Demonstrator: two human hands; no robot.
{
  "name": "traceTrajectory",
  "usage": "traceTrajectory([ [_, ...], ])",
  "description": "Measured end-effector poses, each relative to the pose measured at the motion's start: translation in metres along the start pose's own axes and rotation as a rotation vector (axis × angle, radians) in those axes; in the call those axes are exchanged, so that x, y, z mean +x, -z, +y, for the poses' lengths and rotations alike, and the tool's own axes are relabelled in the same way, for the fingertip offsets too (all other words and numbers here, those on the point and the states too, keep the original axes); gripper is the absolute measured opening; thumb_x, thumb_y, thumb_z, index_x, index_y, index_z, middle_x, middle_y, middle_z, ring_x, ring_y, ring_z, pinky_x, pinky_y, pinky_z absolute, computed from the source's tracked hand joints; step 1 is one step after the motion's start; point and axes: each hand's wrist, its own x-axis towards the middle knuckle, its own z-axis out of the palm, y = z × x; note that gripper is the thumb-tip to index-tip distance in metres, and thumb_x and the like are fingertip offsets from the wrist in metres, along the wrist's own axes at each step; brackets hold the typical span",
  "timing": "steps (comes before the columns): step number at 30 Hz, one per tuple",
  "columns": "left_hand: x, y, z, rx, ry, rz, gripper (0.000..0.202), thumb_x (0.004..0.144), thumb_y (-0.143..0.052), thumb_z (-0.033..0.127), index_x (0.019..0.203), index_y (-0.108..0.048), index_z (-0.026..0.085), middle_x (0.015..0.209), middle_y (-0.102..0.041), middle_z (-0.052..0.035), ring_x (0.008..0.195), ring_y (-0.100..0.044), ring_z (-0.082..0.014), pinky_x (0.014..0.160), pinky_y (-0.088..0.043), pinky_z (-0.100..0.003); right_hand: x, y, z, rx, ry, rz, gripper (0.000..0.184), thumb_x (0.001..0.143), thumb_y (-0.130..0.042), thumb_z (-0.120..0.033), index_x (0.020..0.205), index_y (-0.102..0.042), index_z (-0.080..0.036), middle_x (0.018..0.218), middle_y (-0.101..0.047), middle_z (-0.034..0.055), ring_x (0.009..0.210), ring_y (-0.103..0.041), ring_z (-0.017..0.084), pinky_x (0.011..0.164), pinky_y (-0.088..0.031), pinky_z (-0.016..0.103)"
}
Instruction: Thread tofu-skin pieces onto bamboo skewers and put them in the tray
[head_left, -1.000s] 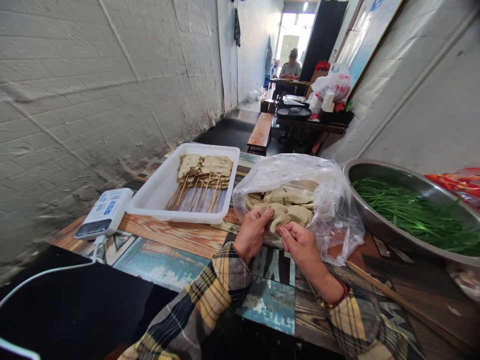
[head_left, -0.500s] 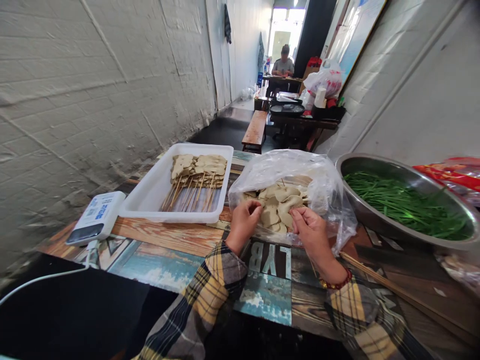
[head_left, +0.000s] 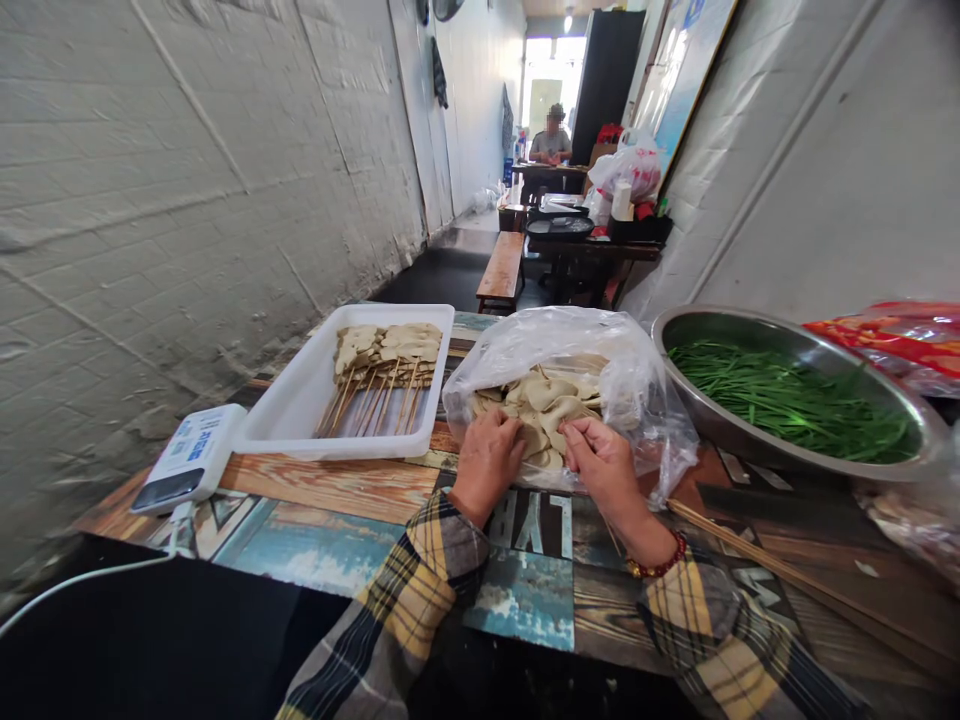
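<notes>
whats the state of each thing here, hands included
Left hand, fingers curled at the flat pieces
Right hand, fingertips pinched together; what they grip is unclear
Flat pieces, heaped in the bag
Plastic bag, open
White tray, uncovered, holding skewered pieces
Metal basin, uncovered, holding green stalks
White device, cable attached
Bamboo sticks, bunched, lying on the table
Bench, upright

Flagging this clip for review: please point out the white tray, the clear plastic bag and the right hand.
White tray [head_left: 289, 412]: head view, on its bare floor, left of the skewers [head_left: 367, 405].
Clear plastic bag [head_left: 547, 332]: head view, on its far upper side.
Right hand [head_left: 609, 472]: head view, on the back of the hand.
</notes>
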Motion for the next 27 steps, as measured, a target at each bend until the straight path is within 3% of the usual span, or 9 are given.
traceTrajectory([
  [5,-0.002,-0.002,0.0,0.076,0.013,0.003,0.003,0.084,-0.057,0.02,0.084,-0.06,0.019,0.09,-0.057,-0.0073,0.089,-0.054,-0.023,0.079,-0.042,-0.035,0.003,0.004,0.001,0.012,0.015,0.036,0.029,0.089,-0.057,-0.044,0.079,-0.063,-0.017,0.048,-0.049,-0.0057,0.044,-0.043,0.01,0.046,-0.033,0.022],
  [9,-0.001,-0.003,-0.003,-0.046,-0.008,0.021,0.008,0.083,-0.055,0.014,0.076,-0.055,0.019,0.086,-0.057,-0.0056,0.086,-0.053,-0.021,0.078,-0.043,-0.033,0.007,0.01,0.001,0.019,0.014,0.086,0.03,0.088,-0.058,-0.044,0.077,-0.063,-0.017,0.048,-0.05,-0.0053,0.044,-0.043,0.01,0.046,-0.033,0.022],
  [13,0.001,-0.006,-0.008,-0.153,-0.005,0.038,0.007,0.08,-0.055,0.012,0.08,-0.055,0.019,0.084,-0.058,-0.005,0.085,-0.054,-0.0209,0.077,-0.043,-0.033,0.009,0.014,0.0,0.026,0.026,0.116,0.029,0.087,-0.058,-0.044,0.077,-0.063,-0.017,0.049,-0.05,-0.0052,0.044,-0.043,0.01,0.045,-0.032,0.022],
  [21,0.004,-0.019,-0.02,-0.363,0.164,0.044,0.018,0.073,-0.056,0.008,0.088,-0.062,0.016,0.075,-0.062,-0.0021,0.07,-0.056,-0.0164,0.066,-0.042,-0.028,0.008,0.013,-0.003,0.004,0.034,0.104,0.027,0.089,-0.058,-0.041,0.077,-0.063,-0.017,0.05,-0.049,-0.0058,0.045,-0.043,0.01,0.046,-0.033,0.022],
  [27,0.006,-0.011,-0.015,-0.426,0.19,0.088,0.014,0.066,-0.055,0.006,0.07,-0.064,0.017,0.069,-0.061,-0.0021,0.069,-0.056,-0.0164,0.067,-0.041,-0.028,0.008,0.013,-0.005,0.044,0.035,0.093,0.026,0.089,-0.057,-0.041,0.079,-0.062,-0.017,0.049,-0.048,-0.0065,0.043,-0.042,0.01,0.045,-0.032,0.022],
])
